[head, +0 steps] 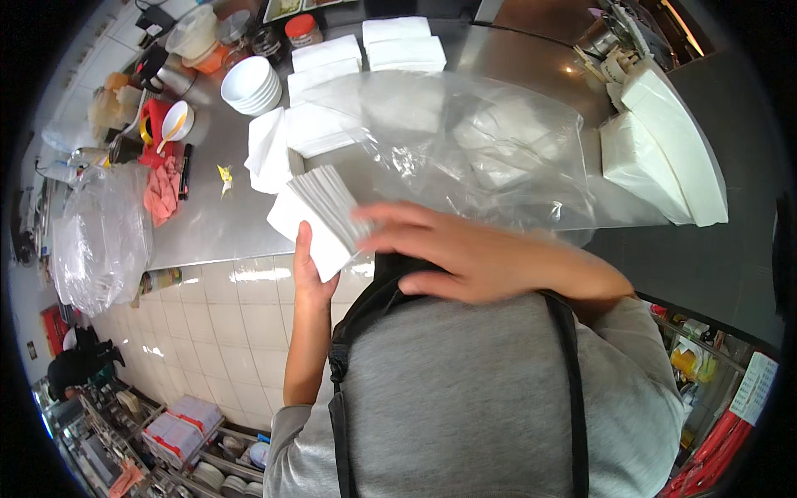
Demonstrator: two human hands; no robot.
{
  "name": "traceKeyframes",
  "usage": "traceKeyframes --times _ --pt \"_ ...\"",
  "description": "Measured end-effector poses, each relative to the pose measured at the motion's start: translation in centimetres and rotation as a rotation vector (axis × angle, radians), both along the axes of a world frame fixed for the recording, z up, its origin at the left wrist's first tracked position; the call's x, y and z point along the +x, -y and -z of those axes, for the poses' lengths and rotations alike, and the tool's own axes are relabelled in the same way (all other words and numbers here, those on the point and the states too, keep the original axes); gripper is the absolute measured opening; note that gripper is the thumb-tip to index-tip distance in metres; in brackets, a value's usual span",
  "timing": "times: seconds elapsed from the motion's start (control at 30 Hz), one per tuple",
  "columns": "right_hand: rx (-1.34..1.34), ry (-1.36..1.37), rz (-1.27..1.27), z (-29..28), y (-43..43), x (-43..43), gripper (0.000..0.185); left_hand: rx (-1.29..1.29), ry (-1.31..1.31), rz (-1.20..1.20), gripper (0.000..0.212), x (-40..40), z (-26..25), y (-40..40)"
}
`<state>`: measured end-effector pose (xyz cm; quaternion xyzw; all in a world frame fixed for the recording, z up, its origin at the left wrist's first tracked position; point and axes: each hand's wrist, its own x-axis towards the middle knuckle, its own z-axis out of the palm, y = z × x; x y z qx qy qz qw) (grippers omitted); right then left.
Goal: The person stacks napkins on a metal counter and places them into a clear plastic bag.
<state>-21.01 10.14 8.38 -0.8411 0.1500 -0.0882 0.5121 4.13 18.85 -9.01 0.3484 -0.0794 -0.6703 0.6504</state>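
My left hand (312, 267) grips a thick stack of folded white paper napkins (327, 215) at the front edge of the counter, thumb on its near side. Blurred, my right hand (436, 246) is at the stack's right side with fingers spread; whether the fingertips touch it I cannot tell. Behind the stack, another white napkin bundle (266, 152) leans at an angle. More napkin stacks (405, 53) are laid in rows farther back, some partly under a clear plastic bag (523, 143).
The steel counter (205, 230) holds stacked white bowls (252, 87), a small bowl with a spoon (178, 121), a pink cloth (163, 190) and a black marker (185, 171). Wrapped white packs (660, 149) stand at right. A plastic bag (103, 236) hangs over the left edge. A person (84, 367) bends far left.
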Motion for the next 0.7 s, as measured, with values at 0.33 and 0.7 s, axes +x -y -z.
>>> traceKeyframes --times 0.33,0.7 --pt "-1.188 -0.507 0.511 -10.0 2.2 -6.3 0.033 -0.196 0.187 -0.128 0.056 6.8 -7.6 5.7" --pt "-0.775 -0.347 0.604 -21.4 7.6 -12.9 0.072 -0.895 0.687 -0.035 0.056 -11.6 -33.0 17.1"
